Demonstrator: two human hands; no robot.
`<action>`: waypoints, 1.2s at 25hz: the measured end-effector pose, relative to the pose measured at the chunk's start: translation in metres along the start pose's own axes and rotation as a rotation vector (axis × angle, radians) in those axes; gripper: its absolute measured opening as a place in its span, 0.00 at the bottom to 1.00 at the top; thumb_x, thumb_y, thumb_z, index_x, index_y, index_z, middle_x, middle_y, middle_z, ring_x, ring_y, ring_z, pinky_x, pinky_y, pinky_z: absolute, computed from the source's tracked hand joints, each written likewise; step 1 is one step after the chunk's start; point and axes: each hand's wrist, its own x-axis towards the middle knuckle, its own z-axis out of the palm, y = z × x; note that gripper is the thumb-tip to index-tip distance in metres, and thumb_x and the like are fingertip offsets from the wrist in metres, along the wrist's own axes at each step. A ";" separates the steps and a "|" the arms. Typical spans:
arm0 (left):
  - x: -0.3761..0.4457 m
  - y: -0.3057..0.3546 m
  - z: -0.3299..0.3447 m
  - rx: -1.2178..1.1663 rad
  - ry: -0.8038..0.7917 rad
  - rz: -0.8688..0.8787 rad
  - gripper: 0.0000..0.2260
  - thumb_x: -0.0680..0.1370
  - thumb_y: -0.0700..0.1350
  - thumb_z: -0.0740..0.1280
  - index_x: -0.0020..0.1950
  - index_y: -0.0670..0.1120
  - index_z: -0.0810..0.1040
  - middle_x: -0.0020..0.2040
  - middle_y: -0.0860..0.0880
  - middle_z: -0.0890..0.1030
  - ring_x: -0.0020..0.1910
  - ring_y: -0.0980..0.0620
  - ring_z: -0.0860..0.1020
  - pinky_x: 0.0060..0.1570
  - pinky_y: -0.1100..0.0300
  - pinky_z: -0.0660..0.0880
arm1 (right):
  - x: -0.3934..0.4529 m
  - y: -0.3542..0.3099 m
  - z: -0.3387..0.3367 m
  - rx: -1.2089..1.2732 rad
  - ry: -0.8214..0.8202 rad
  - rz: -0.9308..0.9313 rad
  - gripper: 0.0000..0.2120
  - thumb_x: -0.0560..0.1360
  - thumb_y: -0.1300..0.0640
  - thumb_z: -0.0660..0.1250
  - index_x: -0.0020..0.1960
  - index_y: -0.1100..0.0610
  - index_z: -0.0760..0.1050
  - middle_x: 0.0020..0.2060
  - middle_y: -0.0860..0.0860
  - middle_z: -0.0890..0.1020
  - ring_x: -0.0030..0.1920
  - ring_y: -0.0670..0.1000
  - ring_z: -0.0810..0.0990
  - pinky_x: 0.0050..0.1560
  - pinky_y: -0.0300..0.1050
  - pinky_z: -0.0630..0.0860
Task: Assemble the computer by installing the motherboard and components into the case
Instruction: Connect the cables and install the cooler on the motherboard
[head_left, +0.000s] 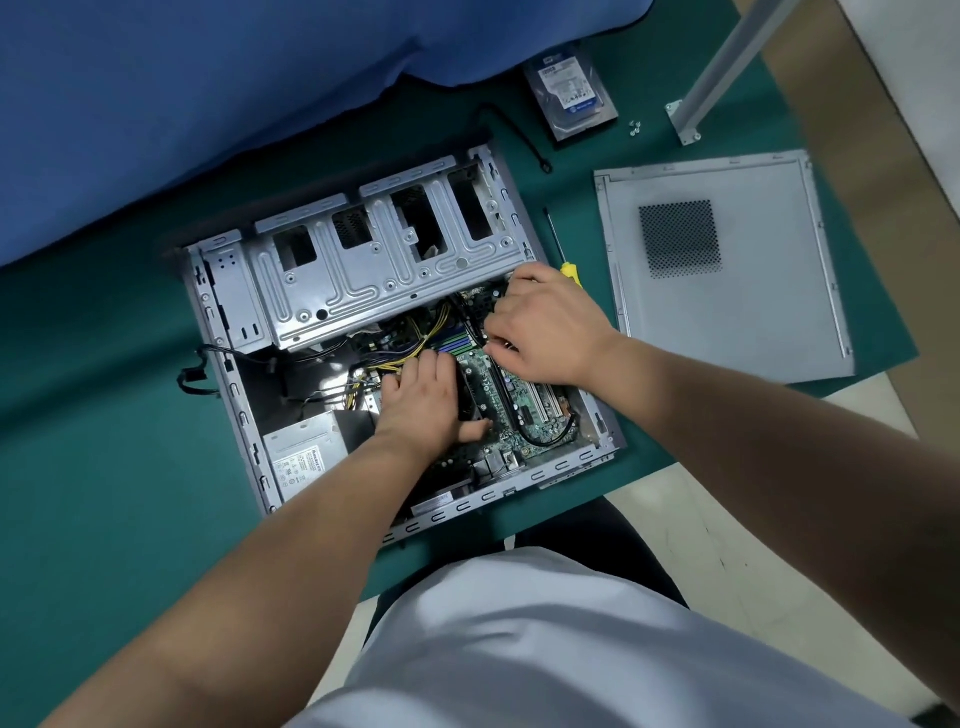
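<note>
The motherboard (524, 400) lies in the case (249, 415), with the side panel (727, 312) to its right.

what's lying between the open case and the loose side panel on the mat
In the head view, a yellow-handled screwdriver lies on the green mat between the case and the side panel, its handle partly hidden by the right hand.

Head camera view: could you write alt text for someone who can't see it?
Both hands, left hand and right hand, reach into an open computer case lying on a green mat, over the motherboard. A screwdriver, side panel and hard drive lie beside it.
</note>
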 end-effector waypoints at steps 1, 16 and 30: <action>-0.001 0.001 0.000 0.010 0.001 0.001 0.37 0.70 0.73 0.68 0.64 0.47 0.60 0.62 0.47 0.65 0.62 0.46 0.65 0.57 0.49 0.63 | 0.000 -0.001 0.000 0.003 0.004 -0.002 0.19 0.80 0.46 0.56 0.43 0.52 0.83 0.36 0.47 0.83 0.40 0.52 0.78 0.66 0.50 0.68; -0.021 0.006 -0.017 -0.014 -0.054 -0.001 0.55 0.68 0.77 0.62 0.83 0.46 0.48 0.81 0.44 0.55 0.80 0.43 0.56 0.77 0.45 0.55 | 0.000 -0.001 -0.007 -0.003 -0.002 -0.032 0.18 0.79 0.48 0.58 0.41 0.52 0.83 0.36 0.48 0.84 0.40 0.53 0.78 0.65 0.51 0.69; -0.045 -0.040 -0.057 0.291 -0.161 0.408 0.38 0.83 0.43 0.65 0.82 0.64 0.44 0.83 0.57 0.36 0.83 0.49 0.47 0.73 0.49 0.69 | 0.001 -0.001 -0.005 -0.002 -0.025 -0.025 0.19 0.80 0.48 0.55 0.42 0.52 0.83 0.36 0.47 0.83 0.40 0.52 0.78 0.65 0.50 0.68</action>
